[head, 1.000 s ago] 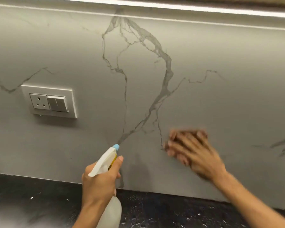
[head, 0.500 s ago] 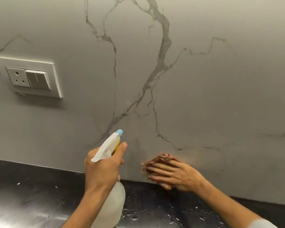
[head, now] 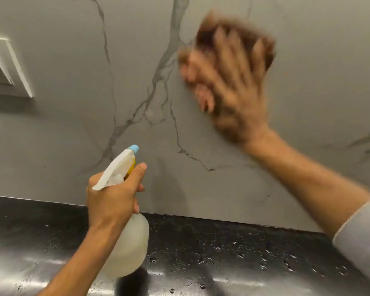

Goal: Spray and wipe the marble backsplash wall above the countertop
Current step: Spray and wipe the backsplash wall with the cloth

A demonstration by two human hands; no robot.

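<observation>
Presently, right hand [head: 233, 88], fingers spread flat, presses a brown cloth [head: 208, 30] on the marble backsplash [head: 318, 71] above the countertop [head: 233, 238]; left hand [head: 113, 199] grips the spray bottle [head: 128, 248] nearer the countertop. Overlapping, even-pressure strokes advised.

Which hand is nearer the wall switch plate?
Left. The left hand, gripping the spray bottle, is below and right of the switch plate; the right hand presses a cloth farther right.

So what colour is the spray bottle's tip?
Light blue. The nozzle tip of the white plastic spray bottle shows best in the head view.
</observation>
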